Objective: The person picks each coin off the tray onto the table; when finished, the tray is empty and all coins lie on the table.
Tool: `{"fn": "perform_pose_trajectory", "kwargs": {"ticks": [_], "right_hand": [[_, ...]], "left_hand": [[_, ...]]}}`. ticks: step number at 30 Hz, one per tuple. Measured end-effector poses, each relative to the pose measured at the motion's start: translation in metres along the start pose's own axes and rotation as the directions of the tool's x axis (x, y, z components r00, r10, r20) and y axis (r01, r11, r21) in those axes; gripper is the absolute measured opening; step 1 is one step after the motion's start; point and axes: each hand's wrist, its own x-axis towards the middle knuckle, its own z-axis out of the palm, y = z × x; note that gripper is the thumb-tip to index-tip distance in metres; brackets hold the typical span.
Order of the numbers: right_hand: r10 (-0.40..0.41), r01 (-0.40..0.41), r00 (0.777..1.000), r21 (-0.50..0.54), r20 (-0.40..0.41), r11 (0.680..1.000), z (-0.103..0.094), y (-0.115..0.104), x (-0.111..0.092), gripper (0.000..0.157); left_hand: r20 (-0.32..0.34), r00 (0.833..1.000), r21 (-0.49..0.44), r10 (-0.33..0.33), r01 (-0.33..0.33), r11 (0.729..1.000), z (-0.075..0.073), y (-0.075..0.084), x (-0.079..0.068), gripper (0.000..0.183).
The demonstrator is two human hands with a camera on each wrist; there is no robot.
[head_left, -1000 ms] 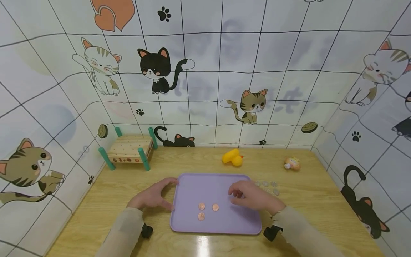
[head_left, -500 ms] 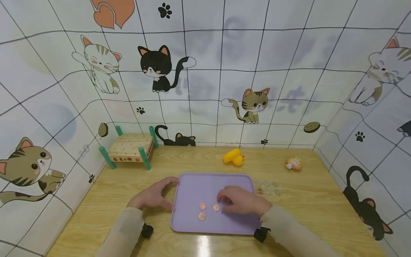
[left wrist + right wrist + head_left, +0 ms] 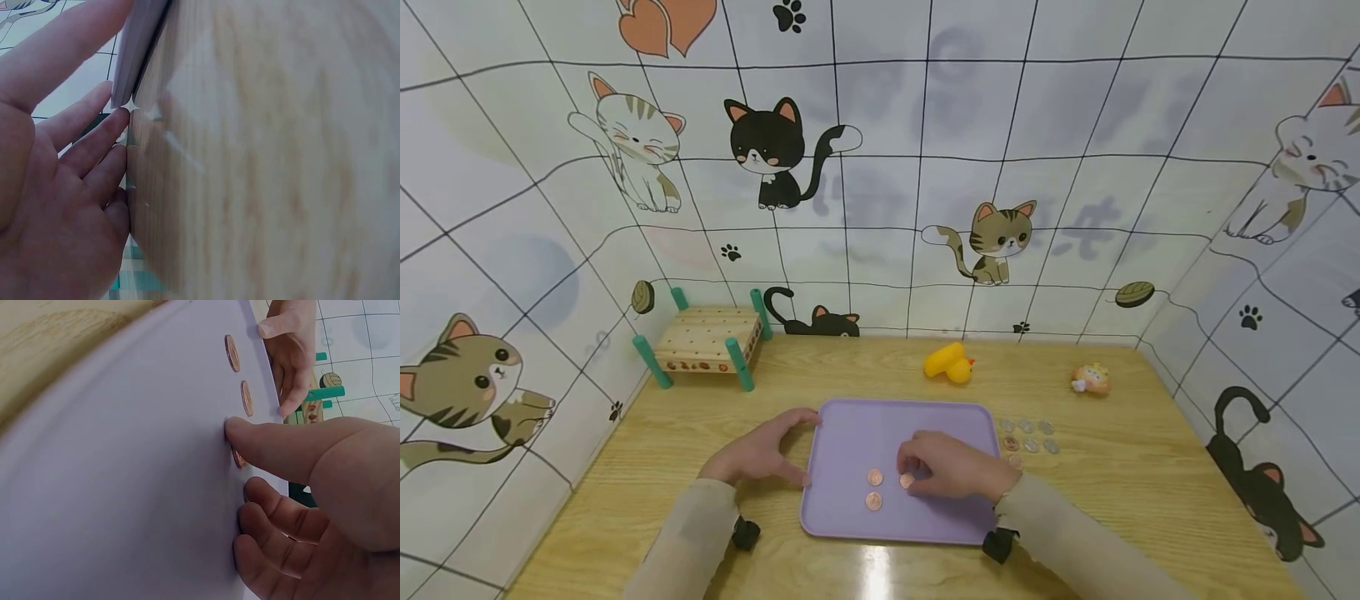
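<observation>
A purple tray [image 3: 857, 433] lies on the wooden table. My left hand [image 3: 767, 452] rests at its left edge, thumb and fingers spread, fingertips at the rim. In the left wrist view the fingers [image 3: 94, 150] lie low along the tabletop beside the tray's side [image 3: 130, 56]. Over the tray, my right hand [image 3: 951, 467] has curled fingers and pinches a copper coin [image 3: 907, 481] at its fingertips. The right wrist view shows the thumb over part of that coin [image 3: 239, 457]; the index finger is mostly hidden. Two more copper coins [image 3: 875, 477] [image 3: 873, 501] lie flat just left of it.
Several silver coins [image 3: 1027, 426] and two copper coins [image 3: 1011, 444] lie on the table right of the tray. A yellow rubber duck [image 3: 950, 363], a small orange figurine [image 3: 1090, 379] and a toy wooden bed [image 3: 709, 337] with green posts stand along the back. Cat-patterned walls enclose the table.
My right hand has moved left across the tray and down to the rightmost copper coin, uncovering the coins right of the tray. My left hand stays at the tray's edge.
</observation>
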Motion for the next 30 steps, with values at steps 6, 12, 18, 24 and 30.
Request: {"fn": "perform_pose_trajectory", "kwargs": {"ticks": [6, 12, 18, 24, 30], "right_hand": [[0.033, -0.033, 0.999, -0.024, 0.007, 0.999, -0.002, -0.002, 0.002, 0.017], [0.076, -0.075, 0.996, -0.045, 0.038, 0.996, -0.004, -0.007, 0.004, 0.016], [0.112, -0.109, 0.992, -0.049, 0.063, 0.993, -0.001, -0.008, 0.006, 0.015], [0.130, -0.127, 0.989, -0.047, 0.070, 0.991, -0.001, -0.009, 0.006, 0.017], [0.128, -0.127, 0.990, -0.024, 0.062, 0.992, -0.002, -0.012, 0.004, 0.015]], "left_hand": [[-0.004, 1.000, 0.000, -0.005, 0.005, 1.000, -0.001, 0.003, 0.000, 0.094], [0.002, 1.000, -0.003, 0.002, -0.002, 1.000, 0.000, 0.004, -0.001, 0.094], [0.008, 1.000, -0.014, -0.003, 0.003, 1.000, 0.001, 0.003, -0.002, 0.093], [0.004, 1.000, -0.016, -0.013, 0.013, 1.000, 0.002, 0.001, -0.001, 0.093], [0.001, 1.000, -0.010, -0.006, 0.006, 1.000, 0.002, -0.001, 0.000, 0.093]]}}
